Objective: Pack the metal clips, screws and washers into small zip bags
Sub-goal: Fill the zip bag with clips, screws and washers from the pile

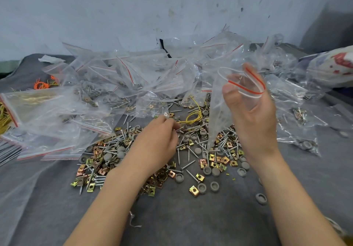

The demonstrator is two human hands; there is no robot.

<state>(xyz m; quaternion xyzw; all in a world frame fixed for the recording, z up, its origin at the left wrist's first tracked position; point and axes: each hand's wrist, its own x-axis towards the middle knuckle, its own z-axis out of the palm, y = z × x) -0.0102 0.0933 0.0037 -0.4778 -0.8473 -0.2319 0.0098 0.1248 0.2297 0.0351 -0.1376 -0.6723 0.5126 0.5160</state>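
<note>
While the right hand [254, 112] grips a small zip bag [217, 115] with curled fingers, the left hand [158, 140] pinches a screw [180, 130] off the table [191, 217].

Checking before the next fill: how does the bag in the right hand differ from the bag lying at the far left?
The held bag hangs upright from the right hand, its mouth pulled open in a loop; the far-left bag lies flat, its mouth flat. The held bag looks empty; the far-left bag shows yellowish contents. Both are clear plastic with a red strip at the mouth.
</note>
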